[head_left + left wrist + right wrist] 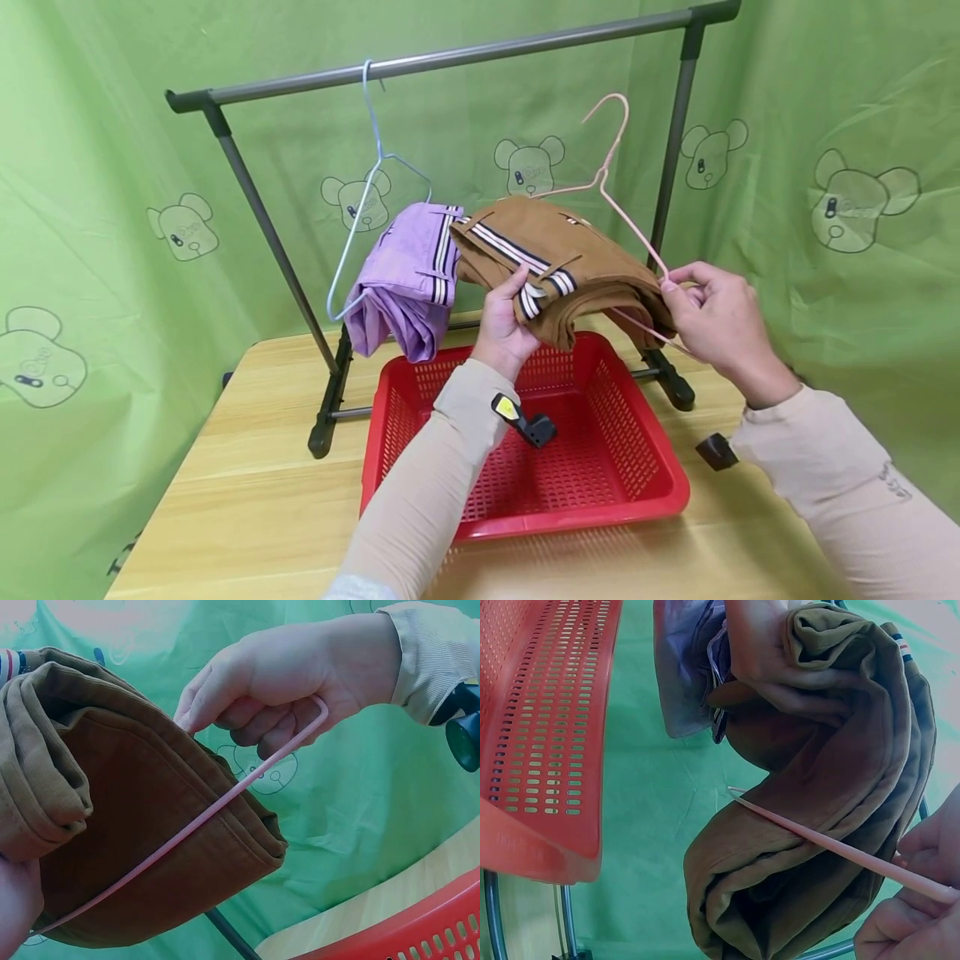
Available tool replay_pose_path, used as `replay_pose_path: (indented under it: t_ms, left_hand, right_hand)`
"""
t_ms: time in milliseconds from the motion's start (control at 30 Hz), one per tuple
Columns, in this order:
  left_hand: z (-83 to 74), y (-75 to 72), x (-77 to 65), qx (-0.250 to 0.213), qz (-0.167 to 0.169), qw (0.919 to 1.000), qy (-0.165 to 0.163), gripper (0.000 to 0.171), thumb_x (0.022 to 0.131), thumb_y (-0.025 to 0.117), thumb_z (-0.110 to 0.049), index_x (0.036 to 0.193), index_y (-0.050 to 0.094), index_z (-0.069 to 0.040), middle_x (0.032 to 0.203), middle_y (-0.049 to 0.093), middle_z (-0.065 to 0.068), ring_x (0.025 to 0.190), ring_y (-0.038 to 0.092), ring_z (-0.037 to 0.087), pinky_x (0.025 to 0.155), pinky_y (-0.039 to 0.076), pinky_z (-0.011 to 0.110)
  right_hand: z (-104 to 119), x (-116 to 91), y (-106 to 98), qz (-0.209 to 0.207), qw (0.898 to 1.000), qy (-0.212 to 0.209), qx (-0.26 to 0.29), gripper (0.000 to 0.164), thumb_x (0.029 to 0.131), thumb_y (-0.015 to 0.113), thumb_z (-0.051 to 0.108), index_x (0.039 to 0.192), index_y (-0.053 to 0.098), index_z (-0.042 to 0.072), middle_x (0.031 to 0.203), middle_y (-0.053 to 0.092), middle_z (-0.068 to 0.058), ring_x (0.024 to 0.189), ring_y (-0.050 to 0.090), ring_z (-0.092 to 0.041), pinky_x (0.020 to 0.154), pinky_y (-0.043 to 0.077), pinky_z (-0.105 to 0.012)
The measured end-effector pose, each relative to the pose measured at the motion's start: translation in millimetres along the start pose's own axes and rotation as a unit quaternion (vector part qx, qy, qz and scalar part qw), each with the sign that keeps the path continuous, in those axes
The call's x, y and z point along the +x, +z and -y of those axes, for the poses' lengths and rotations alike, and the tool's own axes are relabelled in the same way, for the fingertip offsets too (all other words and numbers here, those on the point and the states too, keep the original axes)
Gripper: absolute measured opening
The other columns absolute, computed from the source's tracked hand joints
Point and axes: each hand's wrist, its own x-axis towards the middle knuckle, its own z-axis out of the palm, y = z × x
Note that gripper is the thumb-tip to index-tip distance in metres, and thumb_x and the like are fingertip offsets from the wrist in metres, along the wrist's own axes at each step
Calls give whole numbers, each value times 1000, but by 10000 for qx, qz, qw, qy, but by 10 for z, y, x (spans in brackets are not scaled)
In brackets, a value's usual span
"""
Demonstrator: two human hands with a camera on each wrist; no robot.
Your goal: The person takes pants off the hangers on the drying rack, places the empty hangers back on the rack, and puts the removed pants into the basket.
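Folded brown trousers (pixel 600 254) with a striped waistband are draped over the lower bar of a pink hanger (pixel 633 225). My left hand (pixel 504 329) grips them at the waistband, thumb on top; in the right wrist view its fingers lie under the folds. My right hand (pixel 720 321) pinches the hanger's right corner beside the trousers' edge, and the bar crosses the cloth in the left wrist view. The pink hook points up, apart from the rail. To the left, purple trousers (pixel 411 250) hang folded over a blue hanger (pixel 351 242) hooked on the rail.
A grey metal clothes rack (pixel 487 54) stands on the wooden table (pixel 262 483), its feet behind the basket. The red perforated basket (pixel 667 492) sits beneath my hands. A green curtain (pixel 847 308) with printed mouse heads surrounds the table.
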Motion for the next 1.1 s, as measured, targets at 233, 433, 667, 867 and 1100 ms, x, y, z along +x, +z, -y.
replay_pose_path:
  t_ms: [233,433,667,867,1100]
  left_hand:
    - [-10,-1,5,20,116,9999,18,21,101,42,-15,92,57,-4,83,64,3,74,64,12,73,53,25]
    - [-13,4,12,41,104,9999,59,21,101,42,-15,91,57,-4,81,63,3,72,63,12,72,53,24]
    - [-22,13,14,39,115,9999,96,21,101,42,-15,92,57,-4,81,63,3,72,63,12,70,53,24]
    - [-53,51,1,-6,90,9999,73,20,102,42,-16,92,55,-3,80,63,4,71,64,12,68,54,24]
    - [-79,54,-7,-42,32,9999,147,19,101,43,-14,92,55,-4,79,63,4,69,64,13,67,54,24]
  right_hand:
    - [-37,10,0,-110,9999,-65,69,23,97,56,20,103,67,1,53,46,-5,44,40,-15,43,33,-31]
    - [-78,17,-1,-140,9998,-54,151,23,96,56,20,103,67,1,54,47,-5,45,40,-14,43,33,-30]
    - [-110,29,-7,-137,9997,-56,206,23,96,56,20,104,67,2,54,46,-4,44,39,-14,41,32,-30]
    - [-127,34,-29,-47,9996,-29,293,22,97,56,18,106,66,1,55,46,-3,43,38,-13,36,31,-29]
    - [-156,39,-41,-26,9997,27,261,22,97,55,19,107,66,2,56,46,-3,44,38,-13,37,31,-30]
